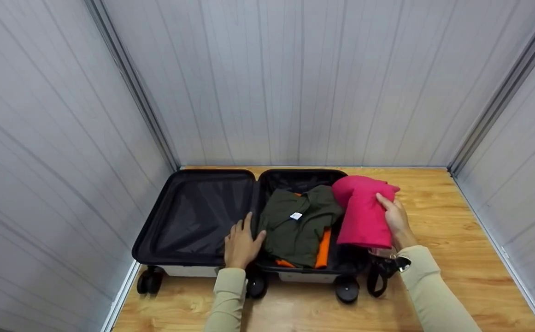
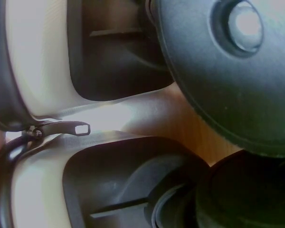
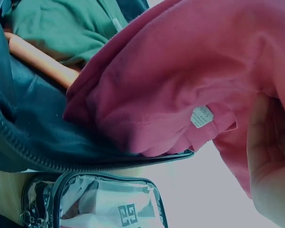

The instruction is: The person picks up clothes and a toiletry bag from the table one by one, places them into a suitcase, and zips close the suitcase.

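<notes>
Pink garment (image 1: pixel 366 214) is up at the right edge of the open suitcase (image 1: pixel 193 216), partly over the right half and partly past its rim; can't tell if it's actually resting on that rim; the right hand (image 1: pixel 397 220) is gripping its outer side, thumb on top of the fabric; the right wrist view shows a small white tag (image 3: pixel 202 116) on it too; the left hand (image 1: pixel 241 243) isn't grasping anything, fingers loosely extended by the near end of the seam between the two halves; dark green garment (image 1: pixel 290 237) lies in the right half, with orange cloth (image 1: pixel 323 249) poking out from under it; clear pouch (image 3: pixel 109 204) with dark trim sits just beside the suitcase; the whole lot's on a wood-look floor (image 1: pixel 456 276), btw.
</notes>
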The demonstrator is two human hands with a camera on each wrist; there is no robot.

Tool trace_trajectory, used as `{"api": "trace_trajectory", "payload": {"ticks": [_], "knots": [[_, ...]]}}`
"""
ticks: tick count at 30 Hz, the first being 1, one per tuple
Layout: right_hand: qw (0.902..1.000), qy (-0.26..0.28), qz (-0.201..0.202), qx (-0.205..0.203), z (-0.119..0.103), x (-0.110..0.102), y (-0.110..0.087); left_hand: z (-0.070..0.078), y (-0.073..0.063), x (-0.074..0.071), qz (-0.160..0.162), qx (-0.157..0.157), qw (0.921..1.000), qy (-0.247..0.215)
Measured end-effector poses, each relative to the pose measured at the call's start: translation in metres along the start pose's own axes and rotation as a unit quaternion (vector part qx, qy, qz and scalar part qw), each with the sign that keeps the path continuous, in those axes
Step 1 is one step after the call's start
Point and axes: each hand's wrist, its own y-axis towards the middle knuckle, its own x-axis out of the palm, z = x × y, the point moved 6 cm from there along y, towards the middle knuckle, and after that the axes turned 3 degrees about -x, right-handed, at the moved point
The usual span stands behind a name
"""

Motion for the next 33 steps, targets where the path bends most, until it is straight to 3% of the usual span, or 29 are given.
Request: {"api": "trace_trajectory", "payload": {"ticks": [14,26,29,33], "knots": [[0.9974,-0.061,0.038,-0.008,-0.006,-0.005,-0.001,0.0,0.0,-0.001,-0.002,-0.002,1.0,0.003],[0.9932,-0.11,0.035,-0.016,-0.004,0.006,-0.004,0.001,0.0,0.003,-0.005,-0.005,1.0,0.004],[0.9877,-0.151,0.039,-0.012,-0.001,0.007,-0.004,0.002,0.0,0.003,-0.004,-0.002,1.0,0.006],[0.972,-0.229,0.051,-0.008,0.003,0.008,-0.003,0.003,0.0,0.003,0.0,0.002,1.0,0.008]]}}
